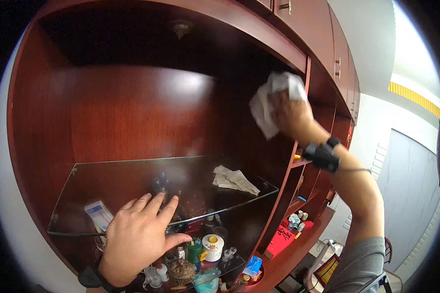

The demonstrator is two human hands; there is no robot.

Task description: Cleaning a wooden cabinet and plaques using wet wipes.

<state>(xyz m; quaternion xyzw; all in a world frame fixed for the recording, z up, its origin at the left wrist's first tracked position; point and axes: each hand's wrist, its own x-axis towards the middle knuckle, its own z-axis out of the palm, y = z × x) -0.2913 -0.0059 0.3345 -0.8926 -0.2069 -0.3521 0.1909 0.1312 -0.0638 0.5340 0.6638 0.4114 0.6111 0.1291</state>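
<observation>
My right hand [291, 113] holds a white cloth [264, 110] against or close to the inner right side of a dark red wooden cabinet [139, 113]; both are blurred. Spread and holding nothing, my left hand [137, 234] is over the front edge of a glass shelf [132, 179]; whether it touches the glass I cannot tell. A crumpled, stained white cloth [235, 179] lies on the right part of that shelf. At the shelf's left, a white and blue packet [98, 216] shows beside my left hand.
Below the glass shelf stand a lidded white mug [212, 248], a green canister [194, 251], small glasses [230, 252], and a brown ornate pot [181, 271]. A blue box [252, 266] sits in a red round container at lower right. More compartments with a red paper [281, 240] extend rightwards.
</observation>
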